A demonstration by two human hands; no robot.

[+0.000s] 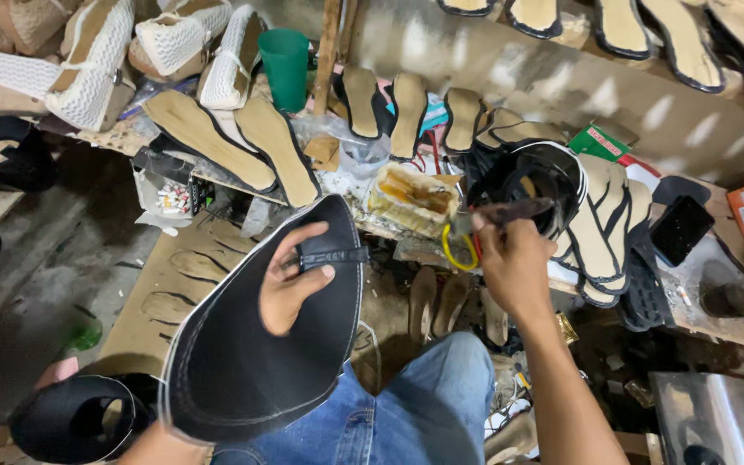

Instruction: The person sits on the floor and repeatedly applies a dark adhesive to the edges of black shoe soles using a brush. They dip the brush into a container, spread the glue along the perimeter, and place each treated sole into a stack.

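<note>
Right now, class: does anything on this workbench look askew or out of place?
Nothing is spilled or broken. The tan insoles lie overlapping at odd angles, and a crumpled plastic bag sits among them beside the green cup.

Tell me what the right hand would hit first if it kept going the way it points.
The right hand points up and away, toward the stack of tan, black-edged soles and black straps just beyond its scissors. Depth is unclear, but those probably come first.

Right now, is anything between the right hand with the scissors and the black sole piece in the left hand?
Nothing visible. The right hand holds scissors beside the black sole piece, which the left hand grips; only open air separates them.
</note>
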